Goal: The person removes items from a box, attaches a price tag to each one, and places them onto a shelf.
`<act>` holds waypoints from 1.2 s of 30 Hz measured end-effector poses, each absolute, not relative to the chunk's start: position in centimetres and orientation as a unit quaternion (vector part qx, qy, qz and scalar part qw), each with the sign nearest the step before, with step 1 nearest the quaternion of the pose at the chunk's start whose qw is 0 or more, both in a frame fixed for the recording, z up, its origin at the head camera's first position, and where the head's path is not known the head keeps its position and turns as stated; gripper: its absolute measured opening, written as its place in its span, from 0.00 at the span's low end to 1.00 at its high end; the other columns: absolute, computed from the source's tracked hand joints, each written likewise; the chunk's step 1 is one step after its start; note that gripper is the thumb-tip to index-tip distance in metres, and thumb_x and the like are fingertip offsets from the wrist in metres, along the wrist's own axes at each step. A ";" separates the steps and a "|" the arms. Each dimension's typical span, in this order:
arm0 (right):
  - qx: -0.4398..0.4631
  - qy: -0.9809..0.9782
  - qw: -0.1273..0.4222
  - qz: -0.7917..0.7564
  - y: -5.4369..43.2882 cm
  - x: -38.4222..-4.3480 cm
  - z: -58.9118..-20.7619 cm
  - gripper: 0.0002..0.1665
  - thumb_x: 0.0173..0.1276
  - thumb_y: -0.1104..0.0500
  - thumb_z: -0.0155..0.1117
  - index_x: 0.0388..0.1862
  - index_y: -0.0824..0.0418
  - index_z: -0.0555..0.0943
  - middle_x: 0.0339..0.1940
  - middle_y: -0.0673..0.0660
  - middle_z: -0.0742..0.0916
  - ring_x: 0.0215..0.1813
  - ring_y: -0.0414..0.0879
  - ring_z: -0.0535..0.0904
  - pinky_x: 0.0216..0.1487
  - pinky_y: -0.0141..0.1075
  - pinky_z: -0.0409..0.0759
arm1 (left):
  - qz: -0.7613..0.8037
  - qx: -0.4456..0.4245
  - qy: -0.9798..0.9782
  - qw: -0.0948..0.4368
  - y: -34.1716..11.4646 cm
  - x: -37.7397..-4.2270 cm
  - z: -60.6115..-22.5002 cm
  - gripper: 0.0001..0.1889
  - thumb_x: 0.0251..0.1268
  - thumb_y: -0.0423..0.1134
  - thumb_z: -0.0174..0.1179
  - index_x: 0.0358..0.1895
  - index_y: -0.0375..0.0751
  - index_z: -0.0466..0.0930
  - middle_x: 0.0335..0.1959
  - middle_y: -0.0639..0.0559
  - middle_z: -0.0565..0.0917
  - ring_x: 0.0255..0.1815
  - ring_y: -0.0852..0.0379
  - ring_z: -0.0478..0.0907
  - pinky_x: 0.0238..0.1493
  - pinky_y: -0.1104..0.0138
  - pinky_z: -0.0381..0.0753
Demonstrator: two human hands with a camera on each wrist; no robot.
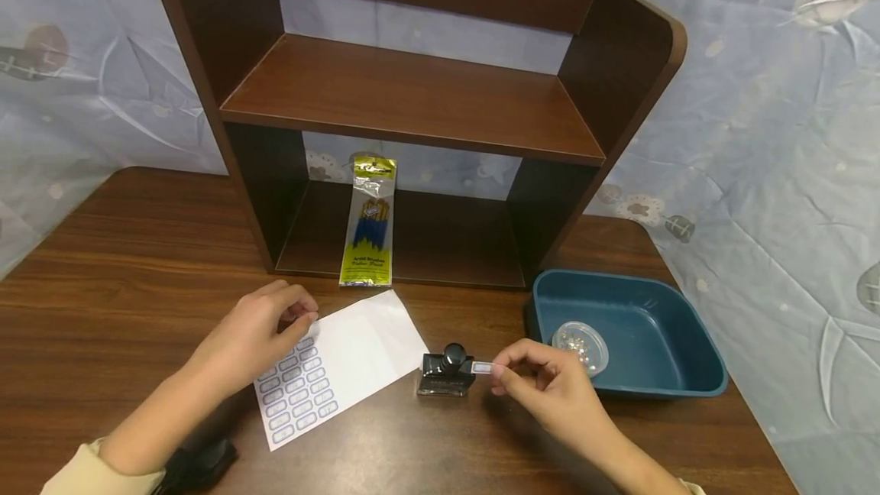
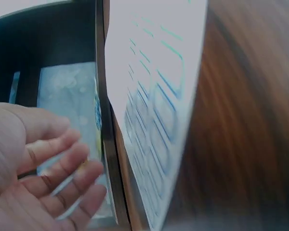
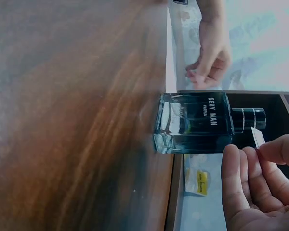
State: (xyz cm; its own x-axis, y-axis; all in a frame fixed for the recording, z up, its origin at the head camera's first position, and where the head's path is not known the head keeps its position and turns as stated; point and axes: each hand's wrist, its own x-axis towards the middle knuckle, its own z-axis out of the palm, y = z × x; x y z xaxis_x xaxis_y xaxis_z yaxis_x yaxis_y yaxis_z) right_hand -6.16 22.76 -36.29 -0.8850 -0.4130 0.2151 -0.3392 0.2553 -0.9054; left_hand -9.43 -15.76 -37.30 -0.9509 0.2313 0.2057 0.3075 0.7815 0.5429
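Between thumb and fingers, my right hand [image 1: 550, 384] pinches a small blue-bordered label [image 1: 482, 367] by one end. The label's free end overlaps the shoulder of a dark glass perfume bottle [image 1: 442, 384] in the head view. That bottle stands upright on the table, its black cap [image 3: 249, 119] on, with "SEXY MAN" lettering in the right wrist view. To its left lies a white label sheet [image 1: 371, 338], several rows of bordered labels on its left half. My left hand [image 1: 254, 331] hovers over the sheet's upper left part, fingers loosely bent with nothing between them in the left wrist view.
A brown shelf unit [image 1: 412, 98] stands at the back, a pack of artist brushes [image 1: 370, 228] leaning against it. On the right is a blue basin [image 1: 660, 327] with a small round container of shiny bits [image 1: 581, 347] inside. A black object [image 1: 202, 464] lies beside the left forearm.
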 end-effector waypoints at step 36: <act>-0.240 0.804 0.064 -0.540 20.8 -5.2 -38.6 0.03 0.71 0.64 0.71 0.38 0.64 0.89 0.34 0.59 0.91 0.35 0.31 0.84 0.32 0.33 0.88 | -0.453 -0.386 -0.796 -0.107 -5.0 -9.8 -37.6 0.13 0.76 0.41 0.64 0.58 0.42 0.84 0.52 0.52 0.90 0.55 0.60 0.86 0.60 0.66 0.87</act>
State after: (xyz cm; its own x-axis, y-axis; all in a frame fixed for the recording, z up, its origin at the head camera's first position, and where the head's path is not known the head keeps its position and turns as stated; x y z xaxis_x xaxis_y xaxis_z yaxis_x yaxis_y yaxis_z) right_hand -5.15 20.78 -38.59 -0.8761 -0.4559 0.1568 -0.3173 0.3006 -0.8994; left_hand -9.79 -5.03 -37.60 -0.6790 0.7120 0.1788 0.5174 0.2915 0.8046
